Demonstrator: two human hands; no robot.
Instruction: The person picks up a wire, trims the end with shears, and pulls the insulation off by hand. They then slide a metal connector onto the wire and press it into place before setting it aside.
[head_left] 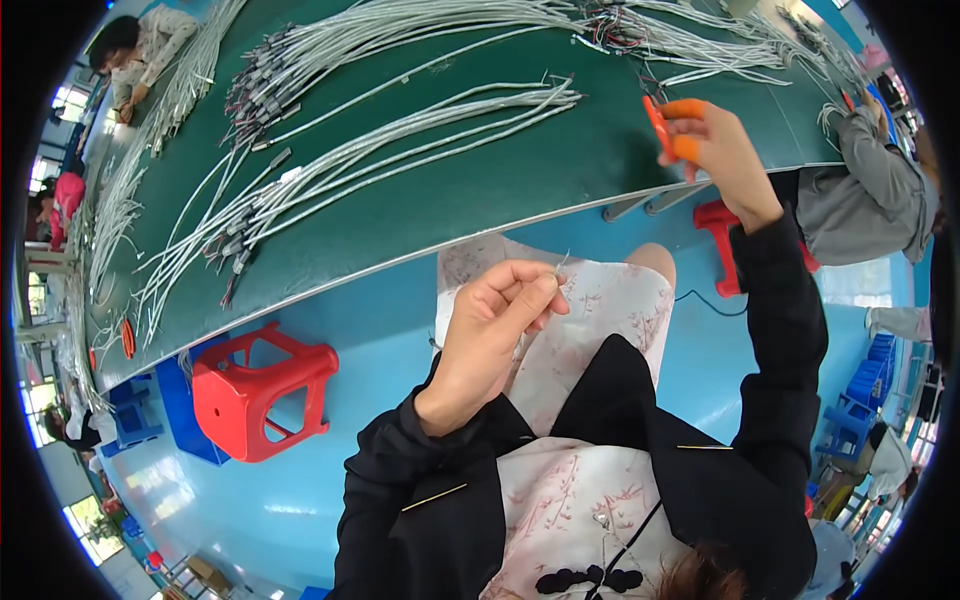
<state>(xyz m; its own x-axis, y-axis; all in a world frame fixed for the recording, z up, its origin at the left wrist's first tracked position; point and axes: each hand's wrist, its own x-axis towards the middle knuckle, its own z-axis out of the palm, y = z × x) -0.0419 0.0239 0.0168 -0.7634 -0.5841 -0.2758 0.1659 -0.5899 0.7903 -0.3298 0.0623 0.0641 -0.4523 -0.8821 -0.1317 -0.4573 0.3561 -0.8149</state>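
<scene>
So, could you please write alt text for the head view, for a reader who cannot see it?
The person's right hand holds orange-handled scissors at the edge of a long green worktable, while the left hand pinches a thin wire end above the lap. Bundles of pale grey cables lie across the table; a red plastic stool stands below.

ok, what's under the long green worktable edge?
Under the long green worktable: blue floor, a red plastic stool, a second red stool partly hidden by the right forearm, and grey table brackets. Farther under is covered.

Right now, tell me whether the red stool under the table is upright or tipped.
Tipped: the red stool lies on its side on the blue floor, legs pointing sideways.
</scene>
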